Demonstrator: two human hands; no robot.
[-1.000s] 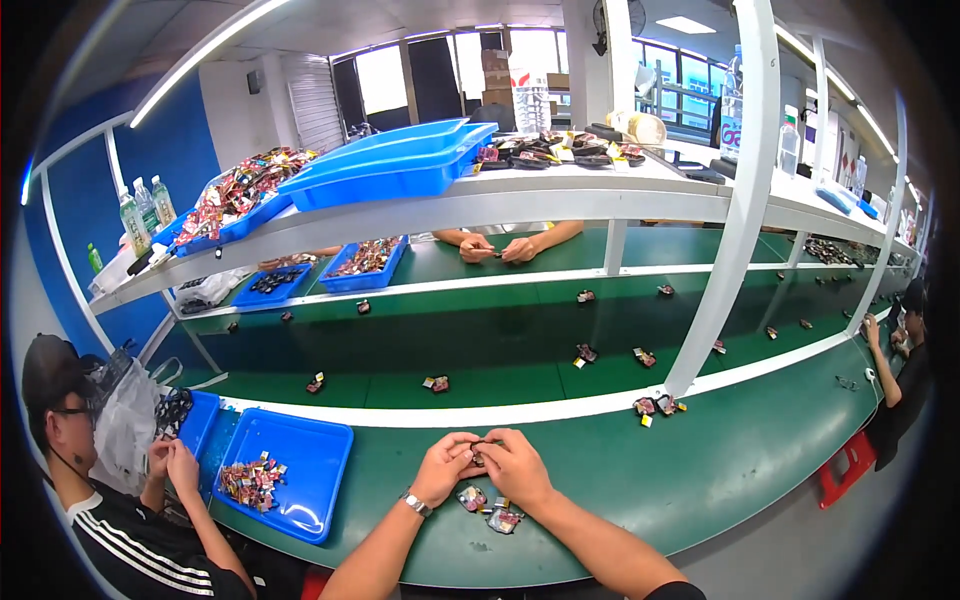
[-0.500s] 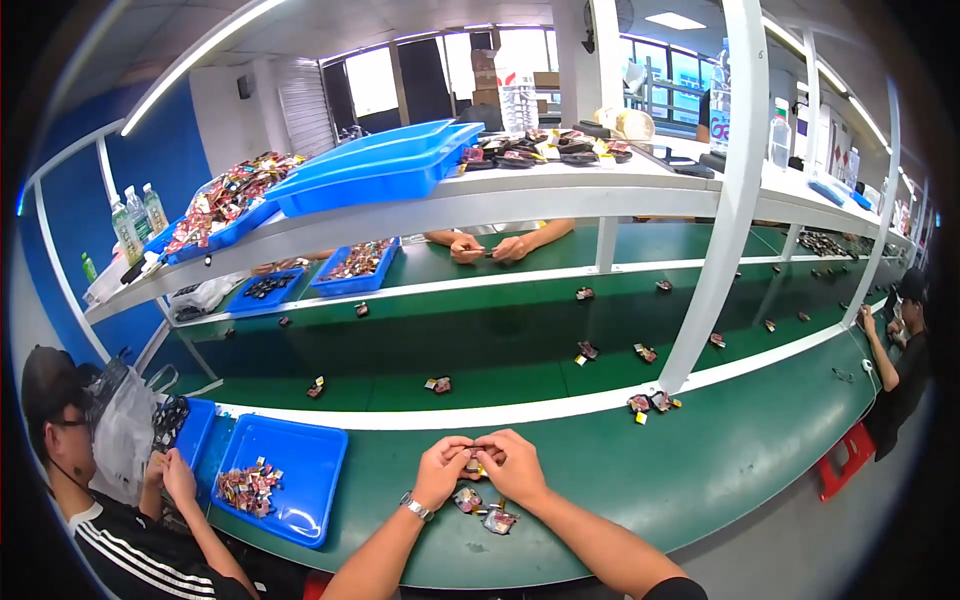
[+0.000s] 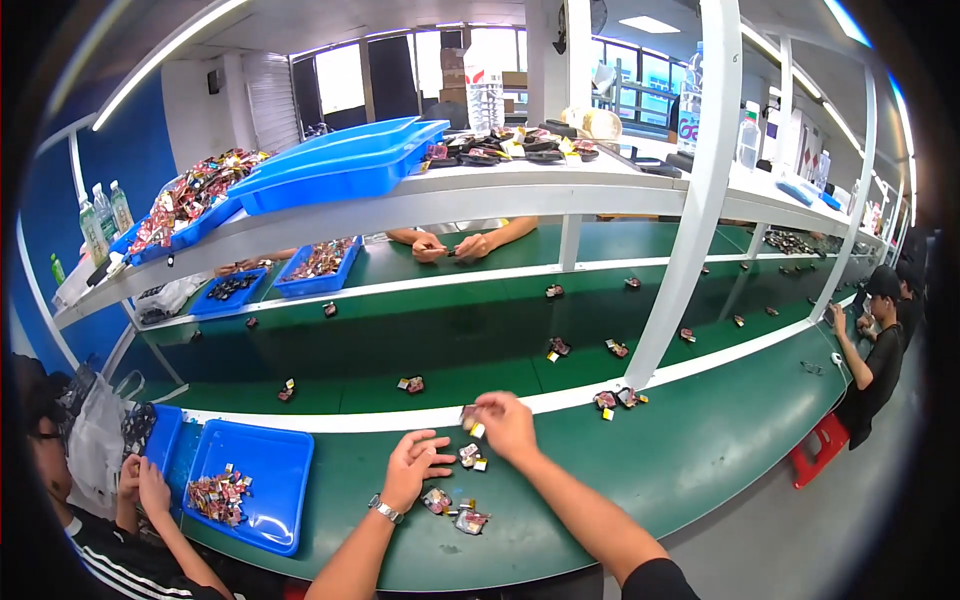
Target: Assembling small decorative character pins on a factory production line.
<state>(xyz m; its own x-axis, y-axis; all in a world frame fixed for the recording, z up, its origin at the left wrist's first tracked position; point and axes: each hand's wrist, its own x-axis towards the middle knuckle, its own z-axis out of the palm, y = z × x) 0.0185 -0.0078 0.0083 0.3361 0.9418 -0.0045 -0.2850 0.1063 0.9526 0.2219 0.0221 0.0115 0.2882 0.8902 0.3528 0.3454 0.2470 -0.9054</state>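
Note:
My right hand (image 3: 507, 428) pinches a small electronic assembly (image 3: 474, 421), with a reddish circuit board and a yellow-white tab, over the white rail at the belt's near edge. My left hand (image 3: 410, 468), wearing a metal watch, is open with its fingers apart and nothing in it. Beside its fingertips another small assembly (image 3: 470, 457) lies on the green worktop (image 3: 610, 480). Nearer to me, between my forearms, sit two more, a left one (image 3: 436, 500) and a right one (image 3: 471, 521).
A blue tray (image 3: 300, 470) holding small boards stands left, near a co-worker's hands (image 3: 145, 485). The green belt (image 3: 450, 345) beyond the rail (image 3: 370, 424) carries scattered assemblies. A white post (image 3: 685, 220) rises at right. Across the belt are another person's hands (image 3: 455, 246).
My hands have parted. The right one has moved forward toward the rail, holding an assembly; the left has opened. The whole scene has shifted left in the picture.

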